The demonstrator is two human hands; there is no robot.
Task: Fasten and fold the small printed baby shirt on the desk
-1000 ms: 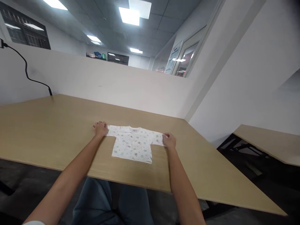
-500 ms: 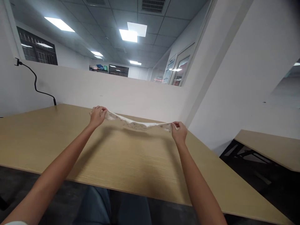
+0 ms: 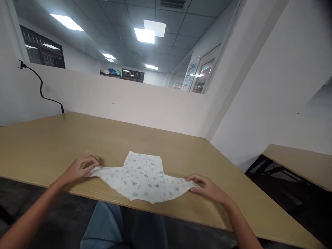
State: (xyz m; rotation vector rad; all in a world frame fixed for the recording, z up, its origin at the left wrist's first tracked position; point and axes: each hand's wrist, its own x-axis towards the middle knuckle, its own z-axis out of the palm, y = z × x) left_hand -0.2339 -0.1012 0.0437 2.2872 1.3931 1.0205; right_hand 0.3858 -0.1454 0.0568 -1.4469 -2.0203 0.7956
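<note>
A small white baby top (image 3: 145, 178) lies spread on the wooden table (image 3: 111, 135), close to its front edge. Little animal figures in grey and pastel are printed over it. Its squarish part points away from me, two narrow ends reach out sideways, and the near edge is wavy. At the left end, my left hand (image 3: 81, 167) pinches the fabric tip between thumb and fingers. My right hand (image 3: 207, 188) has its thumb and fingertips around the right end, loosely curved.
A black bendy phone holder (image 3: 41, 86) rises at the table's back left corner. Behind the table runs a white wall (image 3: 135, 103) with a window above it. To the right, past a gap, stands another wooden table (image 3: 298, 162) on dark legs.
Both hands have come down and back toward me with the baby top. Before, it hung stretched above the far part of the table; now it lies flat near the front edge.
</note>
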